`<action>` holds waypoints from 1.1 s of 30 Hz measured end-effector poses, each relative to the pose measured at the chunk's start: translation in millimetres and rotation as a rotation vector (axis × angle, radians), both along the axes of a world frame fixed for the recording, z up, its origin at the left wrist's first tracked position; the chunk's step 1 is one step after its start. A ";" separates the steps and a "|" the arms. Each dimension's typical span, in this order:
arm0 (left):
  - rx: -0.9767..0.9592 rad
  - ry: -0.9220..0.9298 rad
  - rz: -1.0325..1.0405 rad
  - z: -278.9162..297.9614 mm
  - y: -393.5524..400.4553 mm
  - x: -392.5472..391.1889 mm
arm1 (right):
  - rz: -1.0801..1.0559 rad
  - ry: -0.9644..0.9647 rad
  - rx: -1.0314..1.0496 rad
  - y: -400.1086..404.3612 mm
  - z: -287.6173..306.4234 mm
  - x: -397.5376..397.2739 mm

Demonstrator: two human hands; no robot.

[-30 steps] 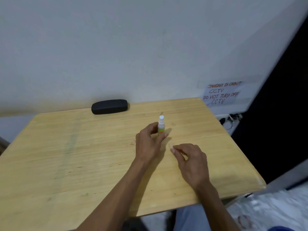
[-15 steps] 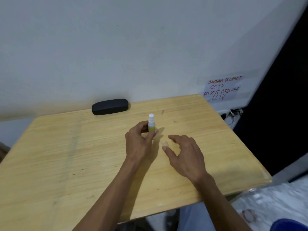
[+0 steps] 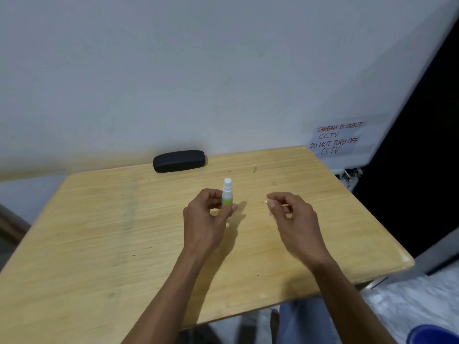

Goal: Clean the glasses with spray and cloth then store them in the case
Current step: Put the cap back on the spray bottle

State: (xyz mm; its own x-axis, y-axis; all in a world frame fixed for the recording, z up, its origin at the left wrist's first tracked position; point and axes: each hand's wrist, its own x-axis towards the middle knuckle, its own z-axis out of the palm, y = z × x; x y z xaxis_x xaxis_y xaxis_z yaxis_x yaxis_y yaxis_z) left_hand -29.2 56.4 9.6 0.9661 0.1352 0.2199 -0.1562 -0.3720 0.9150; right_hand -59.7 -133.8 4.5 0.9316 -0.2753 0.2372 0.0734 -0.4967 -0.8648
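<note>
- The left hand (image 3: 207, 219) pinches the spray bottle (image 3: 227, 194) upright.
- The right hand (image 3: 293, 217), now drawn apart rightward, pinches something tiny, likely the removed cap; spraying seems possible.

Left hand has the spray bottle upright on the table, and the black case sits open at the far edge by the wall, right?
Not quite. In the head view the black case is shut, not open. The rest holds: left hand grips the upright spray bottle.

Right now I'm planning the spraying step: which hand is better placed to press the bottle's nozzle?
Probably the right hand: it hovers beside the spray bottle, pinching at most something tiny, while the left hand already grips the bottle's body.
</note>
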 end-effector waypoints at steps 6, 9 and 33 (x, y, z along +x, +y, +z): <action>-0.007 -0.052 -0.035 10.8 5.1 -24.7 | 0.163 -0.113 0.217 20.3 55.7 -11.3; -0.006 -0.057 -0.052 14.0 5.1 -34.9 | 0.169 -0.158 0.162 26.4 71.5 -11.9; -0.169 -0.059 -0.127 31.7 1.7 -41.0 | 0.294 -0.296 -0.031 41.2 64.7 2.4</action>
State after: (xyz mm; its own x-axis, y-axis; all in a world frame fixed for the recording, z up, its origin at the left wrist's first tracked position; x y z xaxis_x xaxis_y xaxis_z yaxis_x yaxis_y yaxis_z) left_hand -70.3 58.0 41.2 0.9640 0.0526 0.2608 -0.2470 -0.1878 0.9507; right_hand -57.3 -92.6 69.3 0.8601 0.0034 0.5102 0.4587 -0.4429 -0.7703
